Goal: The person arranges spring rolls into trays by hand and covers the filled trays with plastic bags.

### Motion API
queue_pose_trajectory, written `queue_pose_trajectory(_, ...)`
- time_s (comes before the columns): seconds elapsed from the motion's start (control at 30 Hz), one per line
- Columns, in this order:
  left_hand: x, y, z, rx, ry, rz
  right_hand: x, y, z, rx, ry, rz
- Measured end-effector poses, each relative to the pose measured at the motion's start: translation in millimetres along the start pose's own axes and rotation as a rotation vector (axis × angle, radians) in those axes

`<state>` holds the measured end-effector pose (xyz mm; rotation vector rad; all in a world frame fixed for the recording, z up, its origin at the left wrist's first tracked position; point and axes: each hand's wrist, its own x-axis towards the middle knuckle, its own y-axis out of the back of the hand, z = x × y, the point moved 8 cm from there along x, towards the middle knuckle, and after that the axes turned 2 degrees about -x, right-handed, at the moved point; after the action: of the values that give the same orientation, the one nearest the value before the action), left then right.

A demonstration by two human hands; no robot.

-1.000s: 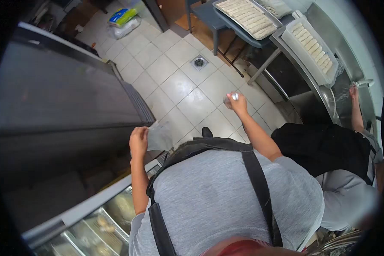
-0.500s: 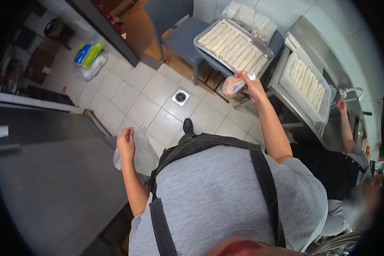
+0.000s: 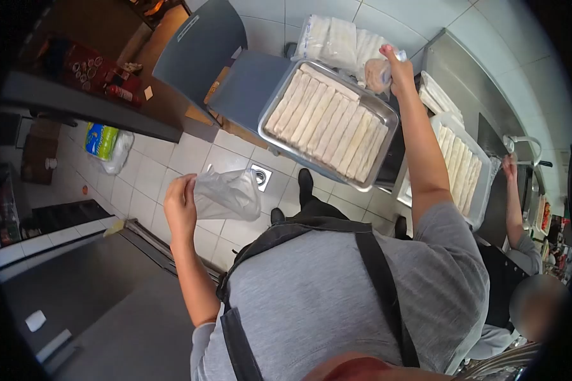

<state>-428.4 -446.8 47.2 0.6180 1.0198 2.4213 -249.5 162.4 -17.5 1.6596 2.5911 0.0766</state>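
Observation:
My left hand (image 3: 181, 200) pinches the edge of a translucent plastic bag (image 3: 229, 193), which hangs out to its right above the floor. Farther forward, my right hand (image 3: 397, 68) grips a knotted clear bag (image 3: 377, 76) with something pinkish-brown inside. That bag is over the back corner of a metal tray (image 3: 378, 178) with several pale rolled pieces (image 3: 327, 120) lying side by side. Flat plastic packages (image 3: 330, 39) lie just behind the tray, close to my right hand.
Under the tray are blue-grey chairs (image 3: 245, 86). At the right, a white tub (image 3: 483, 197) of similar rolls stands by a sink, where a co-worker's hand (image 3: 509, 166) is at the faucet (image 3: 524, 143). A drain (image 3: 260, 178) and green-blue package (image 3: 100, 141) are on the floor.
The view has turned and moved closer to the chairs and tray. My right hand has reached forward with the knotted bag to the tray's back corner. My left hand still holds its bag.

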Motion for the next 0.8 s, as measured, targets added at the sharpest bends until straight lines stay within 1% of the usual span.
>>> queue_pose_trajectory(0.07,14.7,-5.8,5.1,-0.072,0.144,-0.017,22.9,-8.5,6.0,-0.05,-0.01,0.028)
queue_pose_trajectory(0.13,30.6,-13.1,12.8,-0.209,0.251,-0.028,51.9,-20.1,14.5,0.045,-0.074,0.049)
queue_pose_trajectory(0.17,41.2,-14.4,21.5,-0.249,0.272,-0.034,67.9,-24.2,23.3,0.088,-0.108,0.056)
queue_pose_trajectory(0.23,59.8,-9.3,40.9,-0.322,0.318,-0.041,102.8,-29.7,52.7,0.034,-0.158,0.028)
queue_pose_trajectory(0.27,70.0,-9.8,50.9,-0.438,0.298,-0.006,116.8,-32.6,70.9,0.011,-0.185,0.012)
queue_pose_trajectory(0.37,95.6,-6.2,77.7,-0.584,0.283,0.025,129.7,-31.6,102.6,-0.065,-0.275,0.071)
queue_pose_trajectory(0.43,114.5,-16.7,78.2,-0.683,0.309,0.08,121.4,-21.5,99.2,-0.124,-0.109,0.263)
queue_pose_trajectory(0.5,135.0,-30.1,80.3,-0.787,0.356,0.12,96.8,-31.2,92.4,-0.119,0.033,0.275)
queue_pose_trajectory(0.57,150.5,-46.3,81.5,-0.804,0.407,0.149,36.5,-45.9,50.9,-0.041,0.153,0.134)
queue_pose_trajectory(0.6,159.5,-53.4,78.6,-0.816,0.429,0.16,3.5,-63.2,37.5,0.025,0.005,-0.006)
queue_pose_trajectory(0.63,168.0,-61.0,72.4,-0.868,0.402,0.143,-28.6,-77.2,28.9,0.088,-0.141,-0.144)
queue_pose_trajectory(0.7,176.4,-74.5,54.4,-0.969,0.35,0.096,-73.8,-91.4,32.7,0.231,-0.371,-0.383)
queue_pose_trajectory(0.8,185.2,-82.1,43.0,-1.004,0.343,0.033,-129.4,-125.9,2.2,0.389,-0.643,-0.719)
